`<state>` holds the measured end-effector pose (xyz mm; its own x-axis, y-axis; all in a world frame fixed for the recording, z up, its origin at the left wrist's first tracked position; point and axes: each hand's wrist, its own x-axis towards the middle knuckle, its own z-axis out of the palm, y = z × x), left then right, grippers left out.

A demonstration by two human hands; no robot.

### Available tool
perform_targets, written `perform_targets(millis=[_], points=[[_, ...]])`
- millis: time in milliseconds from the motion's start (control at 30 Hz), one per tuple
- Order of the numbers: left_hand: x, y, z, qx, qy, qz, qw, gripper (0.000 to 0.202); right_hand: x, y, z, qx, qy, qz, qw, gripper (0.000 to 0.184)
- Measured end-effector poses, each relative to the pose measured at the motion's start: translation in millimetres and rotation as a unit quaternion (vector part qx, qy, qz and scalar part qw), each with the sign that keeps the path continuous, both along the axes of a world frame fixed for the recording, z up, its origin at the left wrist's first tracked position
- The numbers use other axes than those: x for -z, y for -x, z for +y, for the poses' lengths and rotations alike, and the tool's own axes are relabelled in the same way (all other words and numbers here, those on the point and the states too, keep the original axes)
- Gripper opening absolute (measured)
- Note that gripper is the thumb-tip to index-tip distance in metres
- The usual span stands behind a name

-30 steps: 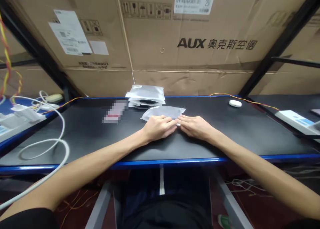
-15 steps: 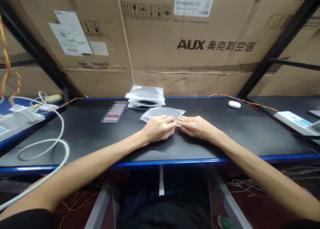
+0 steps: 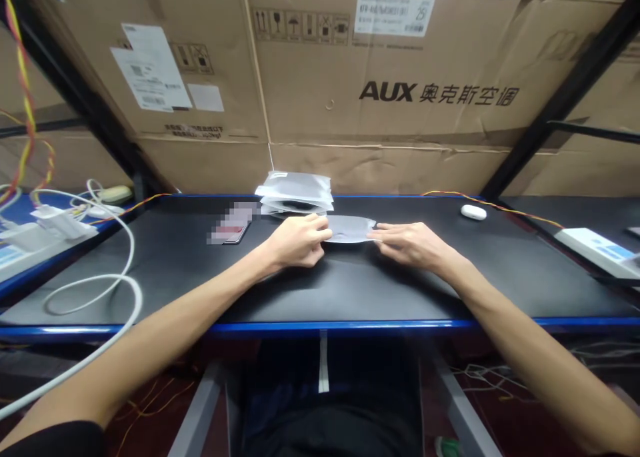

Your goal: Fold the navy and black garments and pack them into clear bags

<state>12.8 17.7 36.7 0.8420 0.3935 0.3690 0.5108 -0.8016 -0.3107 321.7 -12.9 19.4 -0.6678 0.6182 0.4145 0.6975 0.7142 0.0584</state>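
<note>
In the head view, two bare hands meet a thin, cloudy bag (image 3: 349,229) over the black tabletop (image 3: 325,297). The bag is in the middle, right in front of the person. The left hand (image 3: 301,241) has its fingers curled in and pinches the left end of the bag. The right hand (image 3: 415,242) is flatter, with its fingers close together, and they pinch the right end. The two hands are apart, and the bag shows in the gap between them.

Just behind the bag and a bit to the left is a pile of cloudy bags (image 3: 295,185), one on top of another. To the left of the pile lies a flat pink thing (image 3: 234,224) that is too blurry to make out. A small white case (image 3: 473,212) sits far off on the right, near the back edge.

A fat white cord (image 3: 131,297) makes a loop on the left side, by a white power strip (image 3: 30,244). A long white box (image 3: 597,250) with a blue patch is at the far right. Behind it all stands big brown cardboard (image 3: 320,120) with AUX on it in black. A red and yellow wire (image 3: 500,206) runs along the back on the right.
</note>
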Motion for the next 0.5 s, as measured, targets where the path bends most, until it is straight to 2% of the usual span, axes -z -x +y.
perform_targets(millis=[133, 300, 500], points=[[-3.9, 16.0, 12.1, -0.014, 0.014, 0.011, 1.000, 0.011, -0.9, -4.0, 1.5, -0.008, 0.009, 0.005, 1.000, 0.032], [-5.6, 31.3, 25.3, 0.009, 0.041, 0.020, 0.999, 0.008, 0.7, -6.8, 3.7, -0.004, 0.020, 0.007, 1.000, 0.033], [-11.4, 34.0, 21.7, 0.010, 0.046, 0.011, 0.999, 0.012, 2.0, -6.6, 3.8, -0.015, 0.003, -0.006, 1.000, 0.033]])
